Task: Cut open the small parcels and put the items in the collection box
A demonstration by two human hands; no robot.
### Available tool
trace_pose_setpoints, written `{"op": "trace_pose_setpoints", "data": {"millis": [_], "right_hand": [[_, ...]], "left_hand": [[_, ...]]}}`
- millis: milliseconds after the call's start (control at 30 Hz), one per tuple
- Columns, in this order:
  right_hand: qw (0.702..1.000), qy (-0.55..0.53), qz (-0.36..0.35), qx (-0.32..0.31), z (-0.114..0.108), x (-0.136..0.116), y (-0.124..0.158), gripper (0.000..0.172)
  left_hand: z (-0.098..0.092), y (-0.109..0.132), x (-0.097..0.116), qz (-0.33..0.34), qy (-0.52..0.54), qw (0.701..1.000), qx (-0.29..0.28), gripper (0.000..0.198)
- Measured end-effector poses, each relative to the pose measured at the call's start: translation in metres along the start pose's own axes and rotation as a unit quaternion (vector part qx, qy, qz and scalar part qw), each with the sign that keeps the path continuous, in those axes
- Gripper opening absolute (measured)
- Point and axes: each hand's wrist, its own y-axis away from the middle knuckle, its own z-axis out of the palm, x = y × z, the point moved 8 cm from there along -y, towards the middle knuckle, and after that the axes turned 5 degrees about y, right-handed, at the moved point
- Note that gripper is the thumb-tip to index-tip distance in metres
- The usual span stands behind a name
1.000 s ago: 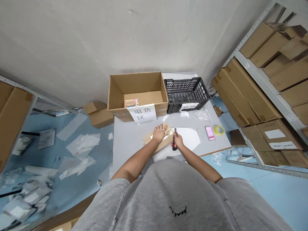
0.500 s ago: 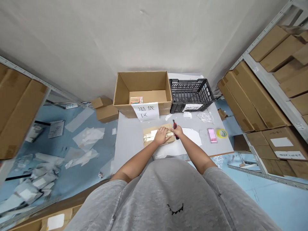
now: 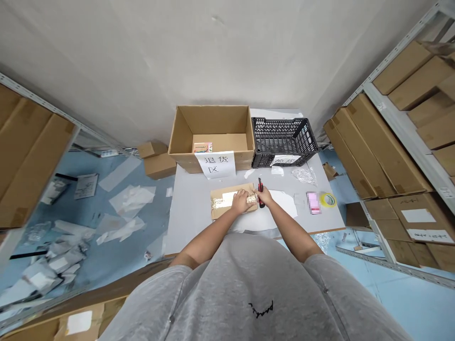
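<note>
A flat taped cardboard parcel (image 3: 223, 200) lies on the grey table (image 3: 192, 208) in front of me. My left hand (image 3: 241, 201) rests on top of the parcel near its right end, fingers bent and pressing on it. My right hand (image 3: 265, 195) is at the parcel's right edge, closed around a red and black utility knife (image 3: 260, 190) that points away from me.
At the back of the table stand an open cardboard box (image 3: 213, 137) with a paper sign and a black plastic crate (image 3: 282, 139). A pink pad (image 3: 313, 202) and a yellow tape roll (image 3: 328, 199) lie to the right. Shelves of cartons flank both sides; paper litters the floor on the left.
The parcel has turned square to me and lies flatter. My right hand with the knife has come up to the parcel's right edge, and my left hand has slid toward that end.
</note>
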Motion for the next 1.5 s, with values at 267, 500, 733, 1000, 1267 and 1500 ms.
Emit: {"op": "trace_pose_setpoints", "data": {"millis": [267,500,733,1000,1267,1500], "right_hand": [[0.991,-0.036,-0.037,-0.126,-0.009,0.032,0.061,0.026],[0.991,0.109,-0.064,-0.053,-0.002,0.02,0.077,0.014],[0.989,0.121,-0.054,-0.061,0.002,0.013,0.084,0.015],[0.993,0.093,-0.031,-0.066,0.003,0.021,0.089,0.014],[0.995,0.084,-0.035,-0.05,0.005,0.014,0.082,0.012],[0.995,0.07,-0.029,-0.065,0.004,0.023,0.081,0.015]], "left_hand": [[0.003,-0.006,-0.002,-0.016,0.037,0.999,-0.009,0.029],[0.009,-0.008,-0.008,-0.019,0.06,0.998,0.004,0.026],[0.01,-0.005,-0.009,-0.001,0.073,0.997,0.024,0.022],[0.007,-0.003,-0.009,-0.013,0.081,0.996,0.037,0.02],[0.001,0.0,-0.004,-0.013,0.072,0.997,0.024,0.018],[-0.002,-0.002,0.002,-0.014,0.051,0.998,0.017,0.017]]}}
